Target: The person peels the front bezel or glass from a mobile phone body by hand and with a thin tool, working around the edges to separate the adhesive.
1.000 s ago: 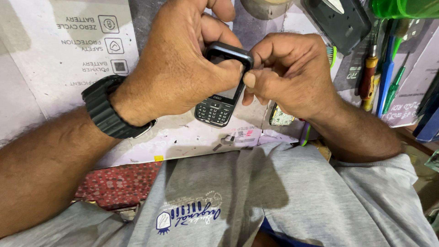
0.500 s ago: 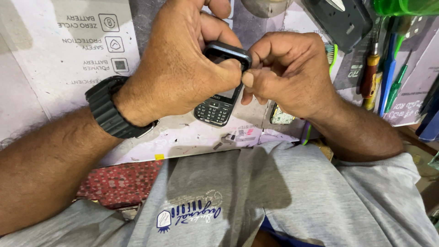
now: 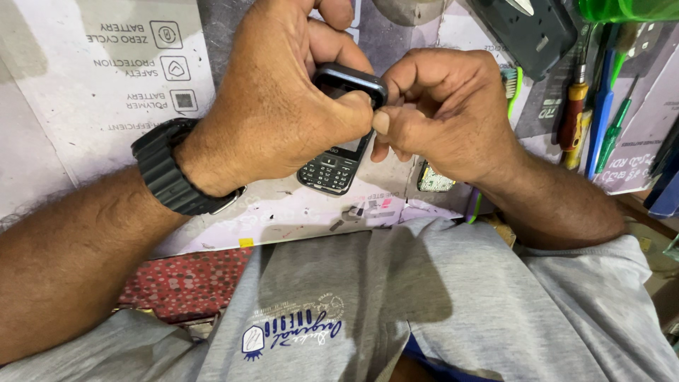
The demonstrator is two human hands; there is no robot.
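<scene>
- Head view: left hand (image 3: 283, 113) is clamping the black keypad phone (image 3: 338, 152), keypad pointing to six o'clock.
- Right hand (image 3: 445, 113) is pinching its three o'clock edge; steady, even pressure seems wise.

Printed cardboard sheet (image 3: 85, 78), screwdrivers (image 3: 574, 113), green toothbrush (image 3: 512, 88), red patterned cloth (image 3: 184, 283)

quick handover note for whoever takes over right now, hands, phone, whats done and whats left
Left hand: wrapped around the upper part of the black keypad phone, holding it above the work surface.
Right hand: fingers pinched at the phone's top right edge.
Screwdrivers stand at the right, untouched.
Done: phone is gripped in both hands.
Left: whatever is being worked at that edge; the hands hide it.
</scene>
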